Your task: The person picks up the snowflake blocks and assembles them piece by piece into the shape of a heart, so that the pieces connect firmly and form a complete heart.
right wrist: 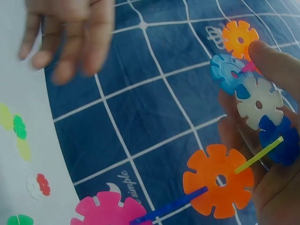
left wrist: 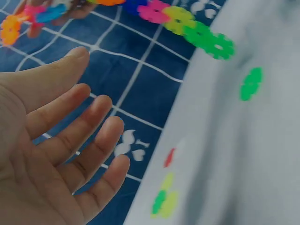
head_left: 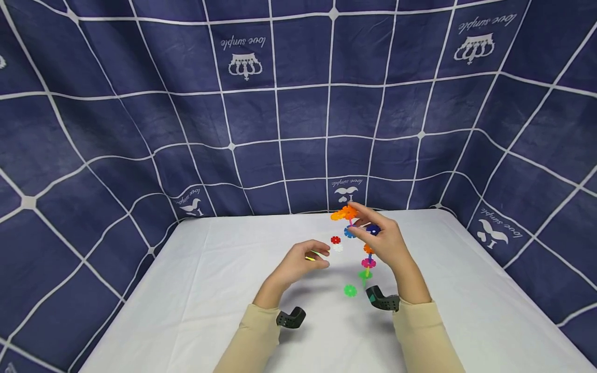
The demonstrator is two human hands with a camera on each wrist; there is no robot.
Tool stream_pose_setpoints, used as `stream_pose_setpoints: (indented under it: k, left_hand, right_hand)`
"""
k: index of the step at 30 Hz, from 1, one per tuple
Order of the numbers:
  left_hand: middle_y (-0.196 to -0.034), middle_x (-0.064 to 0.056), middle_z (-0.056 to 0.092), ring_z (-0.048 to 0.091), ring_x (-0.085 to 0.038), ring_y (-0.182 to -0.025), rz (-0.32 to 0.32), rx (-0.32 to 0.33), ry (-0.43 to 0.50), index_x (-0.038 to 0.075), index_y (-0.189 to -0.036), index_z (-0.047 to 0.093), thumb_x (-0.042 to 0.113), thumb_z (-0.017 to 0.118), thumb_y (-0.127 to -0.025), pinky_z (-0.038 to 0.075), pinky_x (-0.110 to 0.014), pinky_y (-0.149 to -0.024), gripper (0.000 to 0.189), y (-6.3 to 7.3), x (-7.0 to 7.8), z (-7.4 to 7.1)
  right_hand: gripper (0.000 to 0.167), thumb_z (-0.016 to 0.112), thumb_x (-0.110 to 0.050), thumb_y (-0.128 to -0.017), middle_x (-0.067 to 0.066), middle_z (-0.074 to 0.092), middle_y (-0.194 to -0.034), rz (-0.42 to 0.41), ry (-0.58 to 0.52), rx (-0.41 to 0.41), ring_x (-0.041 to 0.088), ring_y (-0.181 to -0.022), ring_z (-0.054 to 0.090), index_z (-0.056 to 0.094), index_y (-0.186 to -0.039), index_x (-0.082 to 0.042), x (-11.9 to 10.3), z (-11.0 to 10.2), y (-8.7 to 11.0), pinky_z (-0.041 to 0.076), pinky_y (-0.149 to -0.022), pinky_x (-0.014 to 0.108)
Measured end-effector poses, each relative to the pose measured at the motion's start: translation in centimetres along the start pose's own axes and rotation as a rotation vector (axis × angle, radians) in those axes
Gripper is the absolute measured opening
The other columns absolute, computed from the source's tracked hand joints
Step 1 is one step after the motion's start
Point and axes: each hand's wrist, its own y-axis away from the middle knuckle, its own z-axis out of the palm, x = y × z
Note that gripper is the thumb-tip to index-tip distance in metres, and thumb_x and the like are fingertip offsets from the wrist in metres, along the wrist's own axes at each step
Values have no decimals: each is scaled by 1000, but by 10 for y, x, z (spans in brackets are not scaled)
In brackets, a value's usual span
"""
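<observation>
My right hand (head_left: 384,241) grips the upper part of a chain of interlocking plastic flower discs, thumb and fingers round it. In the right wrist view the thumb presses by an orange disc (right wrist: 240,40) at the chain's end; light blue (right wrist: 227,75), white (right wrist: 260,104) and dark blue discs (right wrist: 280,139) lie along the palm. Below them hang a larger-looking orange disc (right wrist: 218,180) and a pink disc (right wrist: 110,209). The chain ends in green discs (left wrist: 217,46). To its left, my left hand (head_left: 298,261) hovers with fingers spread loosely, holding nothing.
On the white-covered table (head_left: 210,290) lie loose discs: a green one (head_left: 350,290) near the chain's lower end, a red one (head_left: 335,240) and a white one (head_left: 338,248) farther back. Yellow and green pieces (left wrist: 164,201) lie beyond the left hand. A dark blue checked curtain (head_left: 298,114) surrounds the table.
</observation>
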Motion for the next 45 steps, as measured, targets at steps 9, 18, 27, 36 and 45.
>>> stream_pose_setpoints:
  k: [9, 18, 27, 36, 45]
  left_hand:
    - [-117, -11, 72, 67, -26, -102, -7, -127, -110, 5, -121, 70, 7, 78, -85, 53, -24, -83, 37, -2, -16, 33]
    - [-125, -1, 70, 62, -21, -115, -42, -196, -160, 12, -124, 70, 8, 79, -84, 52, -38, -103, 41, 0, -26, 57]
    - [-121, 12, 72, 62, -12, -118, -60, -173, -412, 25, -118, 74, 16, 84, -80, 36, -45, -101, 41, 2, -29, 72]
    - [-104, 12, 72, 61, -7, -104, 27, -153, -513, 22, -108, 79, 10, 85, -76, 29, -28, -81, 35, 5, -31, 78]
    - [-88, 9, 65, 51, 0, -80, 1, -177, -534, 15, -97, 80, 11, 88, -74, 37, -21, -75, 25, 5, -28, 77]
  right_hand:
    - [55, 77, -13, -88, 7, 71, -125, 37, 22, 33, 2, -89, 65, 60, -139, -23, 4, -9, 1, 57, -74, 19]
    - [55, 77, -13, -88, 8, 70, -126, 34, 28, 50, 1, -88, 64, 60, -139, -25, 8, -11, 1, 57, -70, 17]
    - [54, 76, -14, -88, 10, 70, -124, 50, 26, 56, 2, -87, 64, 60, -139, -24, 9, -11, -1, 57, -67, 19]
    - [54, 76, -13, -89, 11, 71, -120, 49, 14, 37, 11, -88, 66, 60, -139, -20, 7, -8, 0, 57, -68, 18]
    - [53, 77, -14, -88, 10, 72, -116, 48, 23, 23, 16, -88, 67, 61, -139, -22, 8, -3, 2, 58, -71, 21]
